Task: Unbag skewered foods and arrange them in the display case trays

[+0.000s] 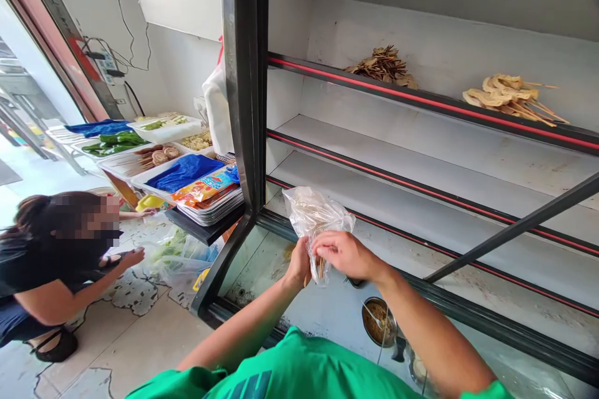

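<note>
A clear plastic bag [318, 209] wraps a bundle of skewers, whose wooden sticks [321, 265] point down toward me. My left hand [298, 262] is closed around the lower left side of the bundle. From the right, my right hand [349, 252] pinches the bag with bent fingers near the sticks; the fingertips are partly hidden. Both hands are in front of the lower shelves of a display case. On its top shelf lie a pile of dark skewers [386, 67] and some pale skewers [508, 96].
Black shelf rails with red strips [421, 100] cross the case, and a slanted bar [515, 227] stands at right. Below my right arm is a bowl with a spoon [375, 321]. Food trays [166, 131] stand at left. Another person [51, 262] squats there beside plastic bags [180, 255].
</note>
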Demonstrator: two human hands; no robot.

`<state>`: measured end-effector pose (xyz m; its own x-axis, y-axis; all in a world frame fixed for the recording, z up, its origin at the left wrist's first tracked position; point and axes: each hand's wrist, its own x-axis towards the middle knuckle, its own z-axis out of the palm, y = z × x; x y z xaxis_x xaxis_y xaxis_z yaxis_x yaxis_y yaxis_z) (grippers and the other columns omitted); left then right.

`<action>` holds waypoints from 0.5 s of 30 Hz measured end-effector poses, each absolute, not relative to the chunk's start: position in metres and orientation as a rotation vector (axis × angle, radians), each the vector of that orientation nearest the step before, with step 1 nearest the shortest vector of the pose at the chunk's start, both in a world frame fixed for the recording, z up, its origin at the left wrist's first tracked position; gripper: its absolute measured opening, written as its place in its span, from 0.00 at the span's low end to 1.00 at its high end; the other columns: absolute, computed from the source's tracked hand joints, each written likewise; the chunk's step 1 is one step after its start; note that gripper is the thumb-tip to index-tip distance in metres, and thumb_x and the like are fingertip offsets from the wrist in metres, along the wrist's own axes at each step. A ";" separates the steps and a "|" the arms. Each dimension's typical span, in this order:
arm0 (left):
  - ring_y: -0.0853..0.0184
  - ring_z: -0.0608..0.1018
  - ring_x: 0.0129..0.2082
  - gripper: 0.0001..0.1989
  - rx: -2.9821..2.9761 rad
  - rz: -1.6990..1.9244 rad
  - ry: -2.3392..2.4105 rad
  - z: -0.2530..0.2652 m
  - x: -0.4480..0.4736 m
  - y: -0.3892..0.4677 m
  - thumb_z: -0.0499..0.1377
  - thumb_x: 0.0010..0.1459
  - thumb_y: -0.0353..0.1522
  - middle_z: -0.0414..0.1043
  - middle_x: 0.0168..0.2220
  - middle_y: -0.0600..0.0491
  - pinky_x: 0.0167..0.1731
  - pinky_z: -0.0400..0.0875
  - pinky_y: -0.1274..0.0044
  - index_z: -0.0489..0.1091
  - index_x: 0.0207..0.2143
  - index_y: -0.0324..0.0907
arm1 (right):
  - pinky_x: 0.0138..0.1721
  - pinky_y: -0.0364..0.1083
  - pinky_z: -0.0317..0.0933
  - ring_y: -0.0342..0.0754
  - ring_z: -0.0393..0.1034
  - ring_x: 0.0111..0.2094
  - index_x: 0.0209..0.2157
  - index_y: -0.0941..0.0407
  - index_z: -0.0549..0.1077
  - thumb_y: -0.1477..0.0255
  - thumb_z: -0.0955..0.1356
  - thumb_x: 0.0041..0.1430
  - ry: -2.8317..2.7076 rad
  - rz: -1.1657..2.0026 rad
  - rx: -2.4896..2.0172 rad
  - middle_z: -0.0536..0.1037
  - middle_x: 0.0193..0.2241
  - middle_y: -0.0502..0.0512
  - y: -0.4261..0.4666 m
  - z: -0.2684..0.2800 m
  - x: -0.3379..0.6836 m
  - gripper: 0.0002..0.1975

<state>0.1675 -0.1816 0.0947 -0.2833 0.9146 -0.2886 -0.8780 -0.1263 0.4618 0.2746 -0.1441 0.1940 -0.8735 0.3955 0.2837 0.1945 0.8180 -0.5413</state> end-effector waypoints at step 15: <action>0.61 0.77 0.34 0.29 0.252 1.769 0.642 0.109 0.161 -0.182 0.49 0.59 0.51 0.76 0.32 0.45 0.31 0.72 0.75 0.70 0.46 0.35 | 0.34 0.41 0.56 0.42 0.63 0.29 0.29 0.58 0.75 0.75 0.67 0.56 -3.046 0.475 -0.115 0.72 0.24 0.50 -0.157 0.259 0.302 0.05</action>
